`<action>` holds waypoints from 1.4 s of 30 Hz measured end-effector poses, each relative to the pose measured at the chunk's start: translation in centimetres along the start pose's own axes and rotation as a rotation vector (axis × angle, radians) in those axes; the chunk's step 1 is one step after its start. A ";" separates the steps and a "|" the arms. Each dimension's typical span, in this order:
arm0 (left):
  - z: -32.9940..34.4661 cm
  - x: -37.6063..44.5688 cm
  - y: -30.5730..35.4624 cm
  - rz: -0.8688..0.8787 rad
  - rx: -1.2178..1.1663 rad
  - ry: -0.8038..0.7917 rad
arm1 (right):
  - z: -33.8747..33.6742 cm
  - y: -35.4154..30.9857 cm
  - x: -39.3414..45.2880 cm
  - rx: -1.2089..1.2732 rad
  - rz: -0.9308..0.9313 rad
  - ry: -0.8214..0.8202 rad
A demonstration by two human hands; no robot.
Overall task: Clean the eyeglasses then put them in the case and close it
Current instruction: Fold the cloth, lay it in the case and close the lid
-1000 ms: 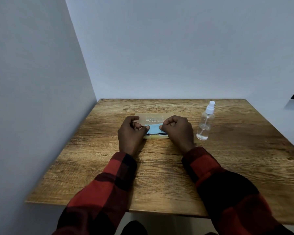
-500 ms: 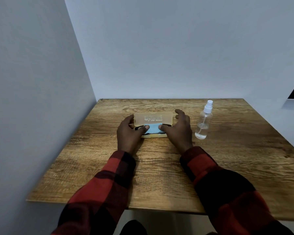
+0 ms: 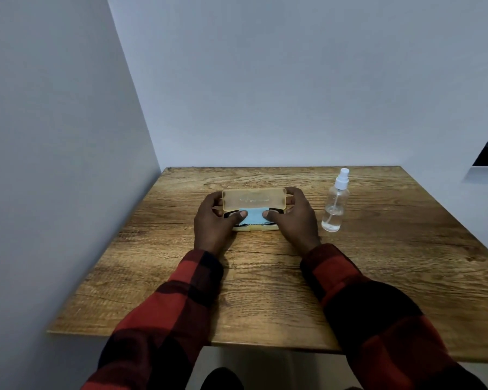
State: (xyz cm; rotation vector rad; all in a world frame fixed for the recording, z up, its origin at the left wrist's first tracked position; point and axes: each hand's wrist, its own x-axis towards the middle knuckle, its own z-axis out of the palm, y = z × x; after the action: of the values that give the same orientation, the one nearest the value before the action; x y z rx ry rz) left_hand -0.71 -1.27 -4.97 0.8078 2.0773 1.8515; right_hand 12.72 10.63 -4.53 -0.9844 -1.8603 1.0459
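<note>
Landmark: the translucent yellow eyeglass case (image 3: 253, 210), lying near the middle of the wooden desk (image 3: 265, 291), its lid (image 3: 254, 199) raised partway over the tray.
Sleeves: red-and-black plaid, on the near side of the case, reaching toward it from the desk's front edge.
Left hand (image 3: 213, 223): at the case's left end, curled round it; thumb lying inside the opening on the contents, fingers wrapped behind the lid's left edge.
Right hand (image 3: 295, 220): at the case's right end, gripping it the same way; thumb inside on the contents, fingers behind the lid's right edge.
Case contents: a light blue cleaning cloth (image 3: 254, 215) lies on top in the middle of the tray, between the two thumbs; the black eyeglasses (image 3: 273, 211) lie under it, only dark parts of the frame showing beside each thumb.
Case state: not yet closed, the lid tilted toward the viewer above the tray.
Spray bottle (image 3: 335, 205): clear with a white nozzle, upright, to the right of the case, just beside the right hand, not touching it; partly filled with clear liquid.
</note>
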 end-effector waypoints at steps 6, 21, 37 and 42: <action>0.1 0.0 -0.1 -0.016 -0.022 0.003 | 0.1 0.3 0.0 -0.018 -0.032 0.013; -0.1 -0.2 -0.4 0.016 -0.025 0.011 | 0.2 0.6 -0.1 -0.024 -0.080 0.019; 0.1 0.2 -1.0 0.051 0.030 0.022 | 0.4 1.3 0.0 -0.021 -0.153 0.034; 0.2 0.3 -1.4 0.048 0.045 0.026 | 0.5 1.6 0.1 -0.041 -0.176 0.035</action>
State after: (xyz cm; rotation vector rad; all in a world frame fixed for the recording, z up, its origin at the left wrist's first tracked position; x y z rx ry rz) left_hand -1.22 -1.01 -6.33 0.8562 2.1411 1.8553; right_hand 12.67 11.13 -6.08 -0.8392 -1.9083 0.8837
